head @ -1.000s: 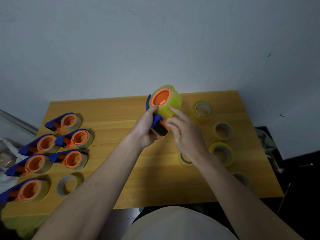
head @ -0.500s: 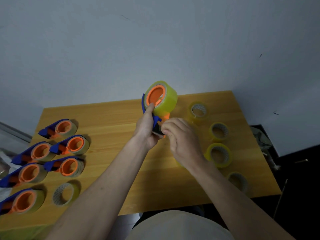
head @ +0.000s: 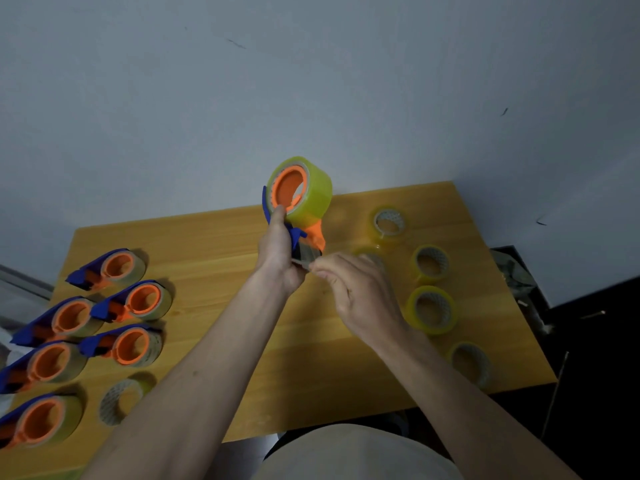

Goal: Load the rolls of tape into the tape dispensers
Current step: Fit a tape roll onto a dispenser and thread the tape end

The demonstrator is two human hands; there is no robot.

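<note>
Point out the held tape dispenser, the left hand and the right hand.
held tape dispenser (head: 289,188): head view, orange hub.
left hand (head: 278,251): head view, back of hand.
right hand (head: 360,292): head view, back of hand.

No text, label, brand, number or sign can be read anywhere in this view. The yellow-green roll of clear tape (head: 309,192) held up on the blue and orange plastic dispenser (head: 290,216) carries no print, and the pale inner cores of the loose rolls on the wooden table (head: 214,258) show only a blurred pattern.
</note>
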